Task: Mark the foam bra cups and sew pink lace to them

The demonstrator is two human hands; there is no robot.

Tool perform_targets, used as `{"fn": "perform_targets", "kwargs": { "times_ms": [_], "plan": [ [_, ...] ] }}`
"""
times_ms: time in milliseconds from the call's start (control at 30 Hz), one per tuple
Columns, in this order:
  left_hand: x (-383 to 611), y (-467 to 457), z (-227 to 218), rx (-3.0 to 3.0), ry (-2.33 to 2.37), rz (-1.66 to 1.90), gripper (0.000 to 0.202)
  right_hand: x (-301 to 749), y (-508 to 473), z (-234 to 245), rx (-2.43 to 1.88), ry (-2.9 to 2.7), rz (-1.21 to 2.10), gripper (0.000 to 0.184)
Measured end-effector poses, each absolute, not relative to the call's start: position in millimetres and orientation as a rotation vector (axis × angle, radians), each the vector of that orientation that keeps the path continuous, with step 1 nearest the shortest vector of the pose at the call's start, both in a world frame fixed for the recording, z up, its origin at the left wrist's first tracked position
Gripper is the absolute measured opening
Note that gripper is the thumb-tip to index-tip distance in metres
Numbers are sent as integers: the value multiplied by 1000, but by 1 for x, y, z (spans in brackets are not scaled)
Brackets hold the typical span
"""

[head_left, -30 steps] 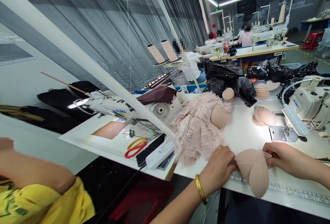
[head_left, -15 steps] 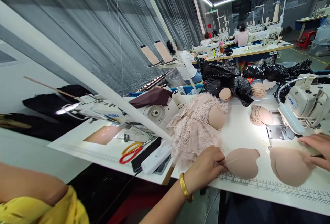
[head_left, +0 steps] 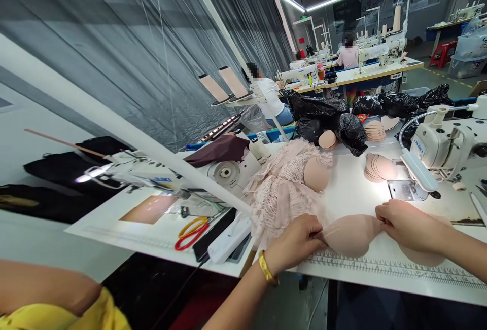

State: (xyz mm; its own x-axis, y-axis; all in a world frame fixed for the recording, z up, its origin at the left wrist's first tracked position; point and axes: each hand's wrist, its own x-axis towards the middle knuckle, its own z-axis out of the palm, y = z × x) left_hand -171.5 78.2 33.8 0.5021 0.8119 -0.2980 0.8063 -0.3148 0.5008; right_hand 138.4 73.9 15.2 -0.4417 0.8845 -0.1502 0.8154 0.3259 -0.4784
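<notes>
At the bench's (head_left: 348, 183) near edge, left hand (head_left: 296, 243) and right hand (head_left: 407, 224), apart, pinch opposite ends of a beige cup (head_left: 348, 236). A second cup (head_left: 421, 257) lies under the right forearm (head_left: 458, 249). Beyond: a lace heap (head_left: 283, 195), then stacked cups (head_left: 380, 168) beside a sewing machine (head_left: 437, 142).

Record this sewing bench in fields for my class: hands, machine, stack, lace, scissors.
Left hand: pinches left end of beige, rounded, cup-shaped piece
Right hand: pinches that piece's right end
Machine: white metal, lettered JUKI, beyond right hand
Stack: fanned beige rounded pieces, left of machine
Lace: pale pink, heaped, beyond left hand
Scissors: red-and-yellow-handled, on adjoining white table
</notes>
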Motion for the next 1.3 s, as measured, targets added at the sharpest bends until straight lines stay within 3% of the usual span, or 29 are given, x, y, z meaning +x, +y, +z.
{"fn": "perform_targets", "kwargs": {
  "times_ms": [133, 233, 367, 433, 567, 633, 733, 800, 933, 1100, 1200, 1300],
  "plan": [
    [-176, 90, 30, 2134, 1303, -48, 21, 188, 54, 19, -1608, -2299, 897, 18],
    [-178, 94, 28, 2143, 1308, -65, 15, 240, 38, 3, -1601, -2056, 1195, 30],
    [-178, 96, 25, 2158, 1323, -80, 16, 296, 19, -22, -1711, -1955, 1194, 44],
    [-174, 94, 25, 2168, 1376, -87, 22, 307, 11, -30, -1815, -2011, 985, 41],
    [-158, 78, 22, 2243, 1593, -61, 25, 291, -5, -39, -1641, -2135, 49, 30],
    [-152, 65, 17, 2268, 1726, -30, 20, 275, -12, -42, -1459, -2206, -77, 33],
    [-154, 46, 5, 2450, 1807, 215, 51, 257, -13, -47, -1355, -2277, 39, 53],
    [-162, 37, -4, 2737, 1541, 449, 67, 253, -8, -51, -1326, -2259, 59, 60],
    [-173, 31, -10, 2948, 810, 506, 44, 256, 1, -59, -1293, -2270, 77, 62],
    [-164, 49, 16, 2459, 789, 438, 19, 266, 9, -64, -1308, -2315, 226, 80],
    [-152, 75, 35, 2189, 1015, 341, 39, 265, 16, -53, -1386, -2355, 414, 88],
    [-142, 95, 47, 2186, 1204, 238, 61, 255, 19, -40, -1436, -2332, 558, 71]
  ]
}}
